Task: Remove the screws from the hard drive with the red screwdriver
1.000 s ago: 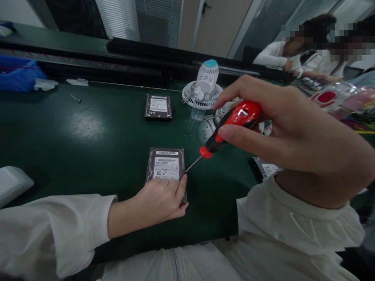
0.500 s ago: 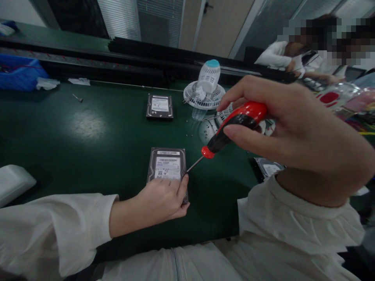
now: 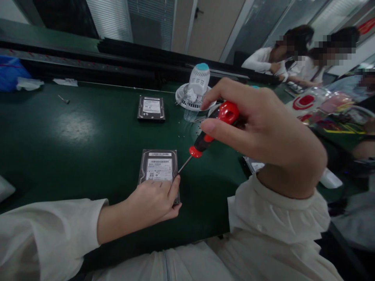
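A hard drive (image 3: pixel 159 166) with a white label lies on the green table in front of me. My left hand (image 3: pixel 156 199) is closed over its near part, the fingers pressing along its right edge. In my right hand (image 3: pixel 249 128) is a screwdriver (image 3: pixel 202 141) with a red and black handle, held tilted between thumb and fingers. The screwdriver's tip meets the drive's right edge, just beyond my left index finger. Whether it sits in a screw is too small to tell.
A second hard drive (image 3: pixel 151 108) lies farther back. Beside it stands a white fan (image 3: pixel 199 80) with a clear cup (image 3: pixel 190 114). Another drive (image 3: pixel 254 164) is partly behind my right wrist. A blue bag (image 3: pixel 13 74) is at far left; co-workers (image 3: pixel 265 60) sit at back right.
The view has shifted slightly to the right. The screwdriver handle and my right hand have turned, while the tip stays at the drive's edge. My left hand keeps its hold.
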`<state>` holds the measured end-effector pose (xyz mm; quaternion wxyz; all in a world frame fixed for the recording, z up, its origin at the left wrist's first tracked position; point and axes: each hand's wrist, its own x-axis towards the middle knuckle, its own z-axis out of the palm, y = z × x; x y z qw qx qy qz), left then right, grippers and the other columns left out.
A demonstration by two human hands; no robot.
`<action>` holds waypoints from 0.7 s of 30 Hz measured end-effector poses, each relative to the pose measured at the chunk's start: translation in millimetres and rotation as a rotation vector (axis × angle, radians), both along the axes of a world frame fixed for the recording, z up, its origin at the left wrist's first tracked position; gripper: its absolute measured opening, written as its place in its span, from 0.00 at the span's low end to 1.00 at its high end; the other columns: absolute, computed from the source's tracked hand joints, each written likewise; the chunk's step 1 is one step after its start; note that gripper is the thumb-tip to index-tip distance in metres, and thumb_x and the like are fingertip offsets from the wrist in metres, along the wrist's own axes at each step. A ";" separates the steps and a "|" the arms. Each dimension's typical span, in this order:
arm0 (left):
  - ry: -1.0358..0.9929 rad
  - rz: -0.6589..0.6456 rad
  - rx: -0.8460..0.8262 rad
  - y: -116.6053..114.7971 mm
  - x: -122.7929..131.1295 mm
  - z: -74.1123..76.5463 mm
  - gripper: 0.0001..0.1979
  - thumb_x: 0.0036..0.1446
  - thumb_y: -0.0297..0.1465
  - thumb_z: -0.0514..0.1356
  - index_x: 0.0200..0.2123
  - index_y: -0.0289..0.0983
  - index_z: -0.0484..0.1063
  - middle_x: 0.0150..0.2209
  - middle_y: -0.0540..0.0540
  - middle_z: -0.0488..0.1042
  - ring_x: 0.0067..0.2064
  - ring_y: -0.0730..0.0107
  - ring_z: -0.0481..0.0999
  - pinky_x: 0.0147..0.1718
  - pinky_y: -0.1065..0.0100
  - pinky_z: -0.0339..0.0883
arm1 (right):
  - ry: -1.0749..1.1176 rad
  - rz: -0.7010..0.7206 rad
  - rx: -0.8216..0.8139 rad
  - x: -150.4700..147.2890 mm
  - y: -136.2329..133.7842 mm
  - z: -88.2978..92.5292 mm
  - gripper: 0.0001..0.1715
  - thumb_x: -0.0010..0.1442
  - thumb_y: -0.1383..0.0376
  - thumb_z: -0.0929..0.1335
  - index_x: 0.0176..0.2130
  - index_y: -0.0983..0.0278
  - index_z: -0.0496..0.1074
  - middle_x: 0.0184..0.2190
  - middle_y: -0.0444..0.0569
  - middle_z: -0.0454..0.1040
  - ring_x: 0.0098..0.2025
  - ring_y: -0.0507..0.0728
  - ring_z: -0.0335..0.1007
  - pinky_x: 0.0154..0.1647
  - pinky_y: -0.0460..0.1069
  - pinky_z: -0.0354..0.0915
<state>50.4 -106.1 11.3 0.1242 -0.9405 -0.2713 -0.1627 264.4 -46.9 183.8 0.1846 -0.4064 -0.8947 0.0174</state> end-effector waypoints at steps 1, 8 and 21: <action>0.003 -0.001 -0.001 0.0 0.2 -0.3 0.27 0.60 0.40 0.60 0.52 0.21 0.76 0.29 0.41 0.79 0.26 0.60 0.79 0.22 0.62 0.73 | 0.005 -0.033 0.032 -1.9 0.8 -1.8 0.21 0.66 0.50 0.64 0.42 0.66 0.70 0.29 0.44 0.67 0.27 0.48 0.55 0.32 0.49 0.51; 0.022 -0.002 0.020 0.2 0.8 0.2 0.26 0.61 0.39 0.59 0.52 0.21 0.77 0.31 0.38 0.81 0.28 0.60 0.81 0.23 0.64 0.74 | 0.120 0.132 -0.045 -8.9 4.0 -8.1 0.16 0.65 0.59 0.65 0.48 0.67 0.67 0.31 0.41 0.66 0.28 0.46 0.54 0.35 0.47 0.53; 0.040 -0.014 0.016 0.3 -1.0 2.1 0.26 0.63 0.39 0.58 0.51 0.20 0.77 0.31 0.37 0.81 0.28 0.59 0.81 0.22 0.63 0.74 | 0.140 0.108 0.008 -4.5 6.3 -8.2 0.17 0.65 0.56 0.65 0.42 0.68 0.70 0.33 0.44 0.68 0.31 0.47 0.56 0.37 0.47 0.53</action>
